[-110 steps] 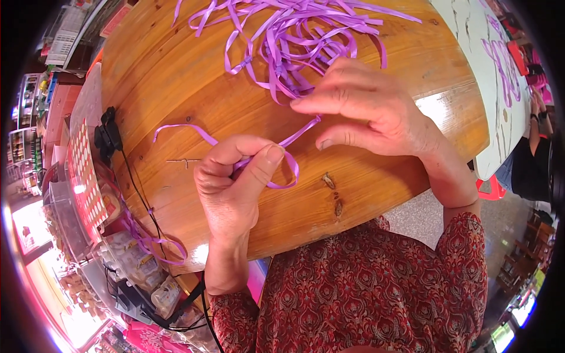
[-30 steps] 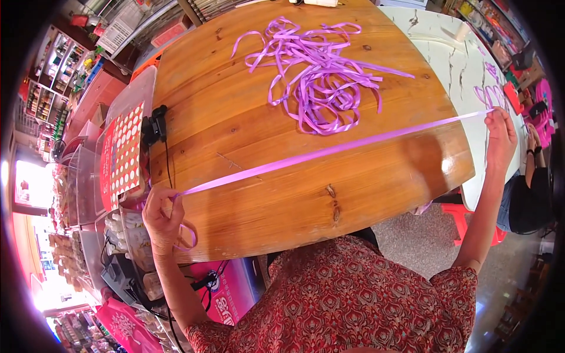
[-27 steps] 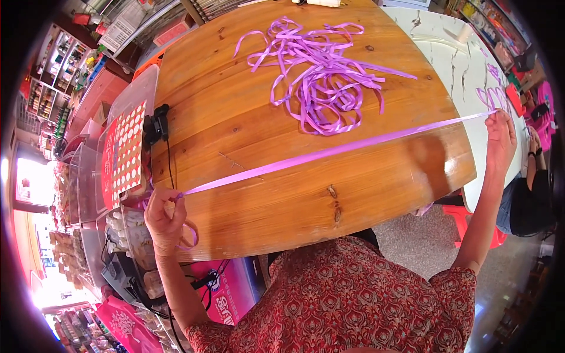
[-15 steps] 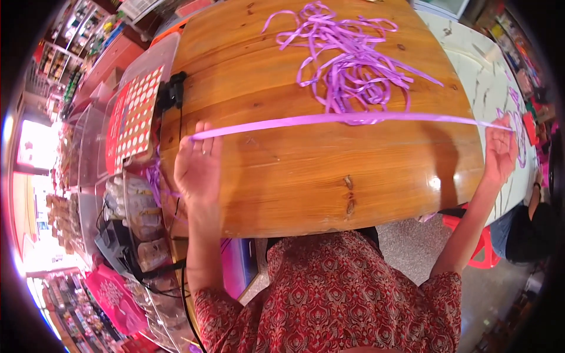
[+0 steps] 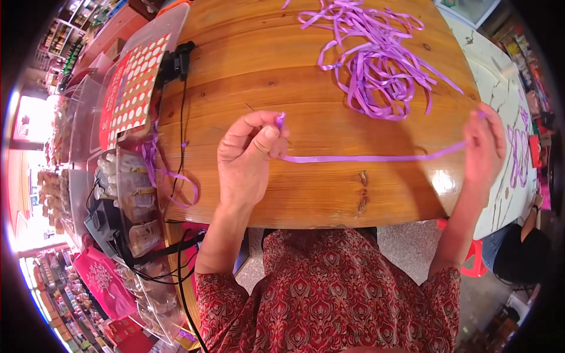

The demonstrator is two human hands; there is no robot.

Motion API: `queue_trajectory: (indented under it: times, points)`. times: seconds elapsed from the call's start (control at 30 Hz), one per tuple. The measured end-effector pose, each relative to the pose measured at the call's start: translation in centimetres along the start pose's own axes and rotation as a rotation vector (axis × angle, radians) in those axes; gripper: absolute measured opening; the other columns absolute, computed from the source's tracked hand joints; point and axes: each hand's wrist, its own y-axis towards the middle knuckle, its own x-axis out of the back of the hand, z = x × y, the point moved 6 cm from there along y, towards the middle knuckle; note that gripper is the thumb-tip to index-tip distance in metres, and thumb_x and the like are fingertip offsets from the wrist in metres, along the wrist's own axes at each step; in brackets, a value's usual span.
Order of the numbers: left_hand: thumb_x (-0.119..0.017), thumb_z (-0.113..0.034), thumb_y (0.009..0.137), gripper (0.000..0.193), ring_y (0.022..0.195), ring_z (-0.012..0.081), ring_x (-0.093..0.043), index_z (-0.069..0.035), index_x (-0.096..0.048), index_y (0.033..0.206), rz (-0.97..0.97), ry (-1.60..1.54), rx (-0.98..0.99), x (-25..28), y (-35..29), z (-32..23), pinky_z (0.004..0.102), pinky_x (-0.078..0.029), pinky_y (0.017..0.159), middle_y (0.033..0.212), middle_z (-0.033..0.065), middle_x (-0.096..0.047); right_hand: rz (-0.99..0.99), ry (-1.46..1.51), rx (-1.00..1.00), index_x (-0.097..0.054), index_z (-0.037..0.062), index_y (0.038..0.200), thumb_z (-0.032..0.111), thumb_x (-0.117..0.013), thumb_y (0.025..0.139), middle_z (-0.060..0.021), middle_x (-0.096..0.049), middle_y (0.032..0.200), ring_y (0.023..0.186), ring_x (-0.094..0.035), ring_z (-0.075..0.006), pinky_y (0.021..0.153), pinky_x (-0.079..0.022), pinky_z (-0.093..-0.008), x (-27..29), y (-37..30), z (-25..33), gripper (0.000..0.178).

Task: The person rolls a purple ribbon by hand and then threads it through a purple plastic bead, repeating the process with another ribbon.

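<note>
A narrow purple ribbon (image 5: 365,159) runs between my two hands above the wooden table, sagging slightly. My left hand (image 5: 250,147) pinches one end between thumb and fingers, and a short bit of ribbon pokes up above the fingertips. On the right, my right hand (image 5: 484,141) is closed on the other end near the table's right edge; its fingers are somewhat blurred, with a spot of purple at their tips. Beyond the hands, a tangled heap of purple ribbon (image 5: 379,76) lies on the table.
The wooden table (image 5: 253,70) fills the middle. A black cable (image 5: 183,112) and a red-and-brown dotted box (image 5: 138,88) are at its left, above bins of bagged goods (image 5: 132,194). A marble-patterned table (image 5: 497,94) with more purple ribbon (image 5: 519,147) adjoins on the right. A seated person (image 5: 521,253) is at far right.
My hands have come closer together, the left moving right and bending its fingers round the ribbon end. The stretched ribbon is lower and shorter between them. The view has shifted slightly.
</note>
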Motion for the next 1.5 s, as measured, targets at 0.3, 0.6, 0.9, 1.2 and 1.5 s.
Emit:
queue_trajectory:
  times: [0.3,0.6,0.9,1.2,1.5]
  points:
    - [-0.06,0.0,0.086,0.016,0.077,0.0074,-0.054,-0.003,-0.061,0.102,0.07,-0.02,0.097,-2.0,-0.6,0.6,0.0202,-0.044,0.068,0.089,0.0028,-0.063,0.706,-0.113,0.175,-0.062,-0.0003,0.109,-0.007,-0.064,0.078,-0.0076,-0.064,0.088,0.078,-0.062,-0.0111,0.066,-0.05,-0.0212,-14.7,-7.6,0.8,0.032]
    - [-0.061,-0.001,0.086,0.013,0.083,0.0079,-0.056,-0.001,-0.063,0.099,0.149,-0.117,0.235,-2.7,-1.5,2.8,0.0222,-0.046,0.075,0.093,0.0032,-0.063,0.949,-0.302,0.373,-0.063,0.0008,0.109,0.008,-0.078,0.066,-0.0067,-0.06,0.083,0.07,-0.058,-0.0136,0.059,-0.045,-0.0225,-17.3,-8.3,0.3,0.045]
    - [-0.061,0.001,0.085,0.007,0.082,0.011,-0.055,-0.002,-0.062,0.091,0.309,-0.101,0.164,-4.8,-1.7,3.1,0.0245,-0.046,0.076,0.087,0.0035,-0.06,0.964,-0.228,0.518,-0.069,0.0017,0.091,0.009,-0.079,0.063,-0.0066,-0.06,0.078,0.062,-0.054,-0.015,0.053,-0.04,-0.0257,-16.7,-8.9,0.5,0.031]
    - [-0.059,-0.001,0.087,0.003,0.073,0.0067,-0.046,-0.003,-0.057,0.089,0.36,0.253,0.013,-4.6,-1.8,2.3,0.0193,-0.037,0.066,0.08,-0.0005,-0.053,0.945,-0.246,0.564,-0.066,-0.001,0.085,0.003,-0.078,0.064,-0.0103,-0.06,0.076,0.06,-0.054,-0.0173,0.051,-0.041,-0.0253,-16.3,-9.2,0.9,0.025]
    - [-0.062,-0.003,0.087,0.011,0.073,0.0053,-0.049,-0.002,-0.059,0.097,0.218,0.213,0.065,-4.1,-2.3,3.4,0.0173,-0.039,0.067,0.085,-0.0011,-0.057,0.903,-0.298,0.572,-0.067,-0.0005,0.087,0.003,-0.078,0.063,-0.0102,-0.06,0.076,0.061,-0.054,-0.0176,0.052,-0.041,-0.0257,-15.8,-8.8,0.0,0.026]
